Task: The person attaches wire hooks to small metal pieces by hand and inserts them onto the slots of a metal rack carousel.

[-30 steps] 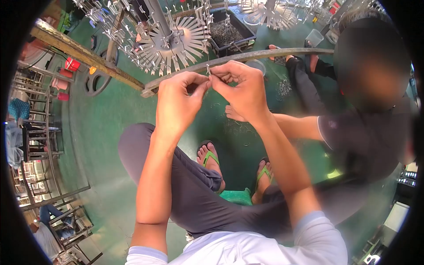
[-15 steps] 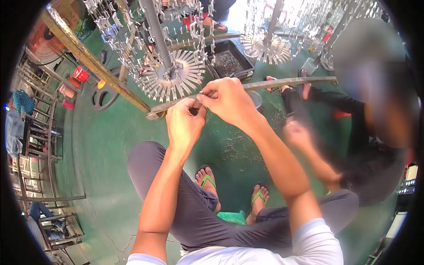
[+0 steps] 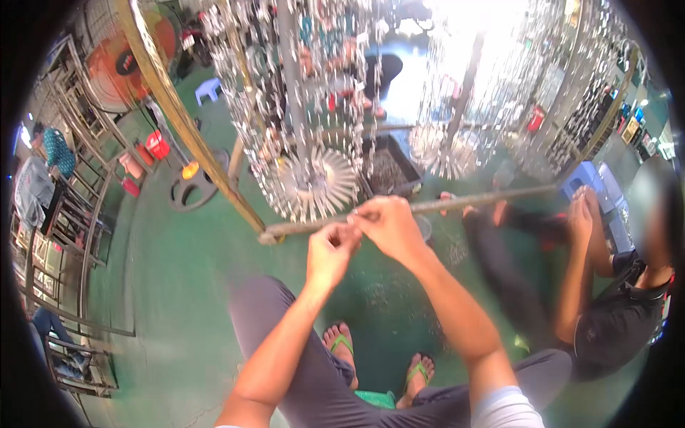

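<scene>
Metal pieces (image 3: pixel 260 121) are hanging in silvery, glinting strings beyond the grip, too many and blurred for counting, the farther ones washing out in glare; the left hand (image 3: pixel 330 255) and right hand (image 3: pixel 391 225) are meeting at curled fingertips, blur hiding the contact, so I cannot tell whether they are pinching anything; beyond them two fanned discs (image 3: pixel 312 187) and one dark crate (image 3: pixel 398 190) are showing
</scene>
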`<action>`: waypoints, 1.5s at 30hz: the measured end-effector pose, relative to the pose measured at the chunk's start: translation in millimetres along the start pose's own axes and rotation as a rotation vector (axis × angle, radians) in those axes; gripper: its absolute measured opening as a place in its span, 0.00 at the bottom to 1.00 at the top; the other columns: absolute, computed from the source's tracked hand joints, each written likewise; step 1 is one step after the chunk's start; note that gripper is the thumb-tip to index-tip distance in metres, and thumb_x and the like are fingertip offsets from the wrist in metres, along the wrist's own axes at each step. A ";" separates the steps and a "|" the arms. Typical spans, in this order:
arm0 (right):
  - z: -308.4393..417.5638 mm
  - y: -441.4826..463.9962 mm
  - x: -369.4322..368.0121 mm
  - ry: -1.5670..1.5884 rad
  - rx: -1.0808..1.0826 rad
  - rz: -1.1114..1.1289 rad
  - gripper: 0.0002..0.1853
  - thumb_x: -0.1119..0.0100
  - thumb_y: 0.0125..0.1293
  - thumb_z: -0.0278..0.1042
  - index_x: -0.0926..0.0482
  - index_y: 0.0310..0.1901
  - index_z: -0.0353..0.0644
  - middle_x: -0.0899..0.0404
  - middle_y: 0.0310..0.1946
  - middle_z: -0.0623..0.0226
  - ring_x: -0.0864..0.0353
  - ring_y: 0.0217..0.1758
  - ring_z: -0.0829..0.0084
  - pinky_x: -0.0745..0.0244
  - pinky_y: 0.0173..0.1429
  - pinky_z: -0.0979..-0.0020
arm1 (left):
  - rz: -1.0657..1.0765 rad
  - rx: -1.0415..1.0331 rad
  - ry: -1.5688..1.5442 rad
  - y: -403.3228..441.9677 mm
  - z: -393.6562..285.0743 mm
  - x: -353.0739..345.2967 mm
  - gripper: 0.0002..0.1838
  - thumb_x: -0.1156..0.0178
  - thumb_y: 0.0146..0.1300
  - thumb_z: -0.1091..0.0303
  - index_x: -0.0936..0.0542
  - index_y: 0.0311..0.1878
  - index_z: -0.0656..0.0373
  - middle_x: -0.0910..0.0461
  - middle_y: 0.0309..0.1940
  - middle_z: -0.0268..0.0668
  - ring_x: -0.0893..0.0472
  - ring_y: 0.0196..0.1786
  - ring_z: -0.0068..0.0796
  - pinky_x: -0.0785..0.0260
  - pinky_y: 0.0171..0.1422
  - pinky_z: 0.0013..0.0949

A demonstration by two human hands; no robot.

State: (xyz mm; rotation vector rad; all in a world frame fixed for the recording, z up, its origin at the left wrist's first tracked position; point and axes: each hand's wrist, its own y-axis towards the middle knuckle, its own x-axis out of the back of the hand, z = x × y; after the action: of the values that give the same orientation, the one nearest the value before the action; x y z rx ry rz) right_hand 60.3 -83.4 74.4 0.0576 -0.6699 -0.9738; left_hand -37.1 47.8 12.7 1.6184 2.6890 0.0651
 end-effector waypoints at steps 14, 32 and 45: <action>10.8 -18.8 14.6 0.025 -0.188 -0.045 0.14 0.27 0.60 0.37 0.10 0.39 0.33 0.10 0.29 0.55 0.09 0.33 0.69 0.18 0.40 0.67 | -0.130 -0.342 0.458 -13.2 -24.6 -17.5 0.10 0.32 0.66 0.67 0.15 0.35 0.66 0.17 0.25 0.46 0.17 0.26 0.39 0.25 0.36 0.40; 6.5 9.4 -7.4 -0.053 -0.086 0.037 0.13 0.26 0.61 0.35 0.10 0.39 0.32 0.12 0.28 0.51 0.10 0.31 0.65 0.18 0.42 0.65 | -0.376 0.283 -0.926 17.2 4.0 12.7 0.13 0.45 0.76 0.65 0.24 0.53 0.67 0.18 0.48 0.48 0.16 0.52 0.45 0.21 0.66 0.48; 11.7 8.4 -18.5 -0.115 -0.008 0.070 0.12 0.25 0.59 0.34 0.10 0.38 0.31 0.12 0.26 0.54 0.13 0.27 0.68 0.19 0.38 0.66 | -0.330 0.337 -0.731 6.5 -8.3 15.9 0.13 0.42 0.80 0.64 0.24 0.54 0.65 0.13 0.49 0.49 0.12 0.52 0.43 0.20 0.57 0.39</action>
State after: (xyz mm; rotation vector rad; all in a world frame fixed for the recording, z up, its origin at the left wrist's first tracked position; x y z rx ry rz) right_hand 53.1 -61.3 77.4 -0.0291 -0.7686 -0.9172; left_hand -39.0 64.6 21.6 0.9330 2.3808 -0.8385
